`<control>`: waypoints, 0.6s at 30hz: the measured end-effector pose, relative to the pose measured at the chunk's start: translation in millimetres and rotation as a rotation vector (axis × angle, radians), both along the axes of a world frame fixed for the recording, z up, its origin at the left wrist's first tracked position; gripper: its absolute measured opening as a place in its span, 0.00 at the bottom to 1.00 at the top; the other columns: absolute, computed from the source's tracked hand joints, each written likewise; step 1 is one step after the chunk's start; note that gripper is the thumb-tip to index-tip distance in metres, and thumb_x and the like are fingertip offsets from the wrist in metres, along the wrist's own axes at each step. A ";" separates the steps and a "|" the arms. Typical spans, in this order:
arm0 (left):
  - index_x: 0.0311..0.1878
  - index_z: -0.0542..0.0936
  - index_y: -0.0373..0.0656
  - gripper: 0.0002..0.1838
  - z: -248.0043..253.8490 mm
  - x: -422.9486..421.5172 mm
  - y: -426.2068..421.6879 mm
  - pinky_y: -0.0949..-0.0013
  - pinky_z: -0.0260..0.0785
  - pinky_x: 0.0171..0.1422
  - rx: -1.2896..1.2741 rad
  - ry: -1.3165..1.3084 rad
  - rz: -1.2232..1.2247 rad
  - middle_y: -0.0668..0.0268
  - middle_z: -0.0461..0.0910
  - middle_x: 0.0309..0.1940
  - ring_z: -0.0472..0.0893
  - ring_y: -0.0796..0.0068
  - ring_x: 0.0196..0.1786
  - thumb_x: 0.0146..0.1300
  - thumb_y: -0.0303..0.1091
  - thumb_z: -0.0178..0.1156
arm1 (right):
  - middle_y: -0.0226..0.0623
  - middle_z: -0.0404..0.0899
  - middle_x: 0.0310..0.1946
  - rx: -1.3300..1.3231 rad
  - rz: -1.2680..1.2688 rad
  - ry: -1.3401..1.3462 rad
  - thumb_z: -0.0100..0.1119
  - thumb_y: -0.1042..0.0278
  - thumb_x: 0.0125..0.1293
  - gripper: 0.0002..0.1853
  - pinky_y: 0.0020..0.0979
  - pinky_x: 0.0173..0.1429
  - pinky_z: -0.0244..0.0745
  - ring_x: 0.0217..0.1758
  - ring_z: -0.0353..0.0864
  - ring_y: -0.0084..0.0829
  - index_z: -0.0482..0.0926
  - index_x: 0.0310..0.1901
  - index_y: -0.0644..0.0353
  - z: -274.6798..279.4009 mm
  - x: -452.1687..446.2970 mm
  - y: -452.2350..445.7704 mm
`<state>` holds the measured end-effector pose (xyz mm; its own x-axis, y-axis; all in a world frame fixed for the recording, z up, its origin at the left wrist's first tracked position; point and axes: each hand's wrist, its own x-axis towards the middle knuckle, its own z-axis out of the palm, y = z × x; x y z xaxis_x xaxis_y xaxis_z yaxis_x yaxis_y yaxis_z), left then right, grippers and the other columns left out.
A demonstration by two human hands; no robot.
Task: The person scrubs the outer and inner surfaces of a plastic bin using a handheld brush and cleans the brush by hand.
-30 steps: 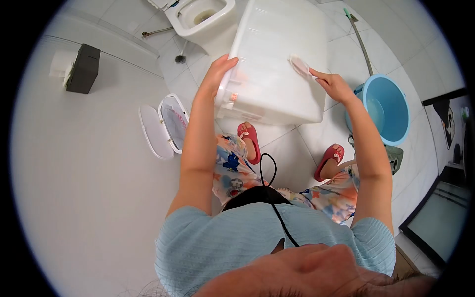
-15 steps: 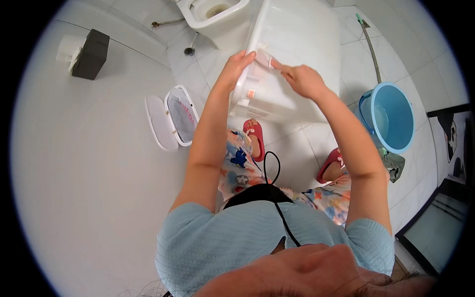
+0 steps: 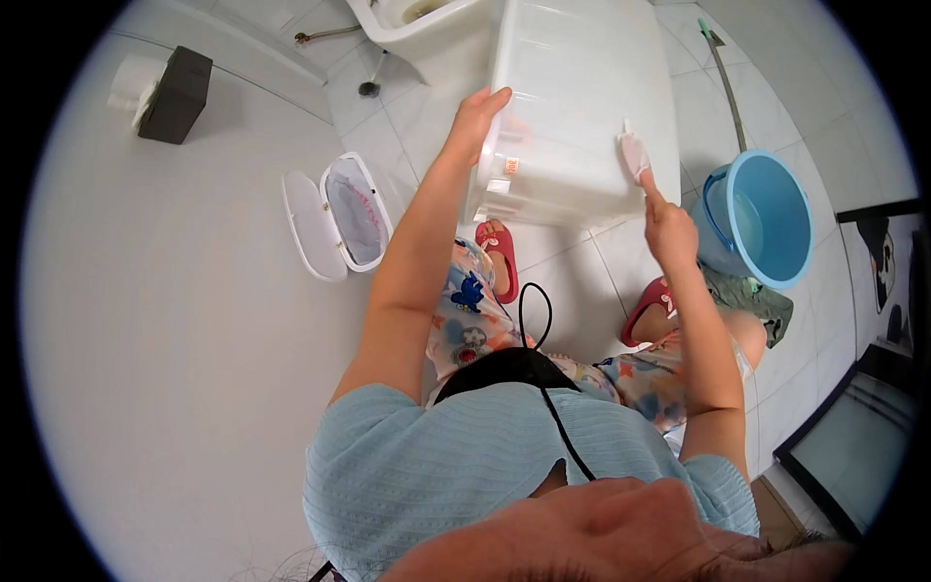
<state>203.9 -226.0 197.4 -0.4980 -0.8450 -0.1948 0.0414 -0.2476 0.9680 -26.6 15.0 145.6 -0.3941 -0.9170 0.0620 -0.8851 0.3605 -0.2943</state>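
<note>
A large translucent white plastic box (image 3: 582, 107) stands tilted on the tiled floor in front of me. My left hand (image 3: 477, 124) grips its left rim, thumb on top and the other fingers mostly hidden behind the edge. Near the box's right side, my right hand (image 3: 669, 225) is closed round the handle of a pale pink and white brush (image 3: 633, 157), with the index finger stretched along it. The brush lies against the box's surface. An orange label (image 3: 511, 166) shows on the box near its lower left corner.
Right of the box stands a blue bucket (image 3: 766, 218) with water, beside a green cloth (image 3: 761, 308). A toilet (image 3: 427, 44) is beyond the box. An open white bin (image 3: 357, 211) and a dark tissue box (image 3: 176, 95) are at left. A long-handled tool (image 3: 725, 87) leans at back right.
My right hand swept the brush left to the rim near my left hand, then back to the box's right side. My left hand has kept its hold on the rim.
</note>
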 end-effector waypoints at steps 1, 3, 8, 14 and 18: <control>0.54 0.74 0.31 0.21 0.3 -2.8 1.5 0.67 0.76 0.42 0.001 0.001 -0.012 0.57 0.81 0.41 0.82 0.71 0.38 0.67 0.40 0.58 | 0.45 0.79 0.24 -0.044 0.012 -0.007 0.51 0.64 0.68 0.26 0.48 0.32 0.73 0.27 0.80 0.48 0.67 0.66 0.29 1.2 11.7 0.2; 0.52 0.75 0.30 0.20 1.3 -9.1 6.5 0.67 0.75 0.42 -0.016 0.012 -0.010 0.58 0.81 0.42 0.81 0.71 0.39 0.67 0.39 0.57 | 0.46 0.79 0.23 -0.088 0.035 -0.008 0.52 0.67 0.66 0.28 0.48 0.30 0.73 0.25 0.80 0.48 0.66 0.67 0.32 7.2 39.0 -2.7; 0.51 0.76 0.31 0.19 4.4 -20.5 11.4 0.67 0.75 0.44 -0.057 -0.030 0.035 0.58 0.81 0.42 0.81 0.71 0.41 0.66 0.38 0.57 | 0.45 0.75 0.20 -0.251 0.145 -0.091 0.53 0.70 0.63 0.31 0.47 0.25 0.72 0.21 0.77 0.46 0.66 0.68 0.35 24.9 100.9 -10.0; 0.51 0.73 0.30 0.17 4.2 -21.0 8.4 0.63 0.78 0.43 0.025 -0.028 0.027 0.54 0.81 0.43 0.83 0.64 0.40 0.67 0.36 0.55 | 0.45 0.76 0.20 -0.190 -0.022 -0.016 0.52 0.72 0.62 0.34 0.47 0.24 0.72 0.20 0.77 0.46 0.62 0.70 0.31 -6.9 64.8 4.9; 0.53 0.70 0.30 0.18 4.4 -19.3 6.6 0.60 0.81 0.38 0.062 -0.024 -0.005 0.51 0.80 0.42 0.85 0.59 0.36 0.68 0.35 0.53 | 0.47 0.80 0.24 -0.014 -0.210 0.024 0.49 0.73 0.62 0.35 0.50 0.29 0.73 0.26 0.81 0.48 0.61 0.70 0.30 -21.9 -1.4 21.2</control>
<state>184.7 -219.4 201.8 -0.4969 -0.8283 -0.2590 0.0170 -0.3077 0.9513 -28.0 36.2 123.8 -0.5749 -0.8137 0.0863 -0.7978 0.5340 -0.2800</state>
